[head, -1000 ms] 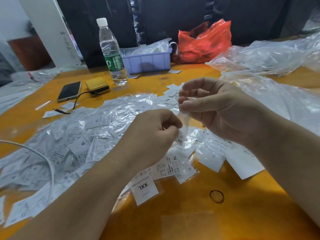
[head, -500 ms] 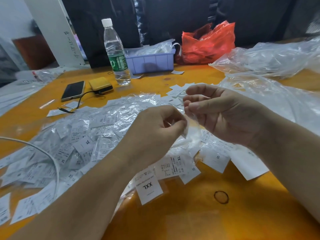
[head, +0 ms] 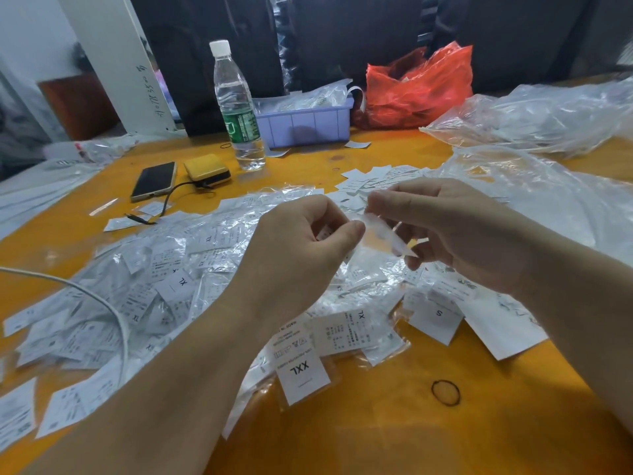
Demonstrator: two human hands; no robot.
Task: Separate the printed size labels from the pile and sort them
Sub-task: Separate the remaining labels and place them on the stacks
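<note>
We see both hands raised above the label pile [head: 178, 286] on the surface, left hand [head: 301, 248] and right hand [head: 455, 231] each with curled fingers pinching one small clear sleeve [head: 380, 234] between them.

Held label [head: 383, 236] blurred; pile [head: 144, 296] print illegible

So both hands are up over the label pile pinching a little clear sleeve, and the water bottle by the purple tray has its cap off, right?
Not quite: the water bottle has its white cap on, as the head view shows. The rest holds. The left hand and right hand are raised over the label pile, pinching a small clear sleeve between them, and the bottle stands beside the purple tray.
</note>
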